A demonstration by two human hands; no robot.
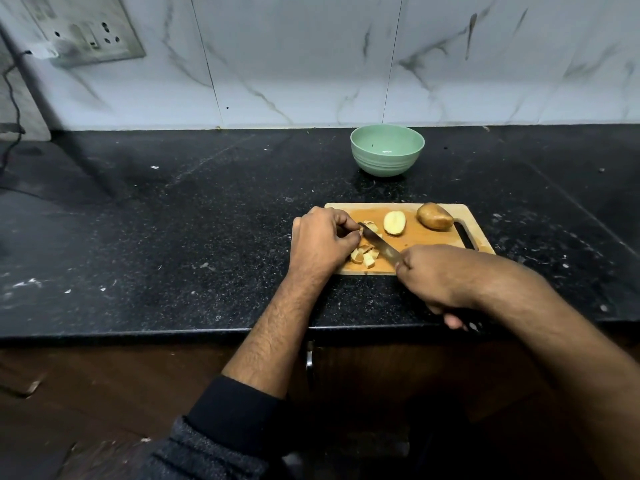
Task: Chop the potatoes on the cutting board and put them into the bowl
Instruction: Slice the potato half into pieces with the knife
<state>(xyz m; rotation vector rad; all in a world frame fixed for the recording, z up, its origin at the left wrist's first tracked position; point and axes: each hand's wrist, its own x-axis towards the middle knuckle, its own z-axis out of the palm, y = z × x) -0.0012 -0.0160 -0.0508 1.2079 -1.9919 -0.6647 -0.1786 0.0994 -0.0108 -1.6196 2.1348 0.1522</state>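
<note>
While the left hand (320,242) pinches a potato piece (366,227) at the cutting board (415,237) left end, the knife (381,244) (gripped by the right hand (433,278)) slants across it, fingers just left of the edge.

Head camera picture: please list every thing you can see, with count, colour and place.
cutting board: one, light wood, on the countertop right of centre.
whole potato: one, brown, on the board's far right part.
potato half: one, pale yellow cut face up, mid board.
potato pieces: several, yellow with brown skin, on the board's left part by the blade.
knife: one, steel blade, across the pieces.
bowl: one, light green, beyond the board, near the wall.
countertop: one, black speckled.
socket plate: one, grey, on the wall, upper left.
left hand: holds the potato being cut.
right hand: grips the knife handle.
</note>
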